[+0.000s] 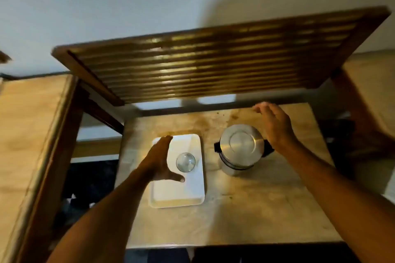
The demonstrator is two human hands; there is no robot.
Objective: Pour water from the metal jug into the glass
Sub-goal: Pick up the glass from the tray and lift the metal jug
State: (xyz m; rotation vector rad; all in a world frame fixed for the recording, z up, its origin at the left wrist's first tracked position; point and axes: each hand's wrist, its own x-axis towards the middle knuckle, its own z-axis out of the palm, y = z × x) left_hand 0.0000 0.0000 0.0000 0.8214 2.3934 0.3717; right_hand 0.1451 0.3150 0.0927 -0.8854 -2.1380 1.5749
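Observation:
A clear glass [185, 162] stands upright on a white rectangular tray [188, 192] on the left half of a small table. My left hand [159, 161] hovers open just left of the glass, thumb stretched below it, not touching it. A metal jug [240, 149] with a closed shiny lid and a black handle stands to the right of the tray. My right hand [274, 126] is open above and right of the jug, fingers spread, holding nothing.
The table top [256, 215] is pale and stained near the back. A slatted wooden panel [209, 60] overhangs the table's far edge. A wooden ledge [32, 134] runs along the left. The table's front edge lies close to me.

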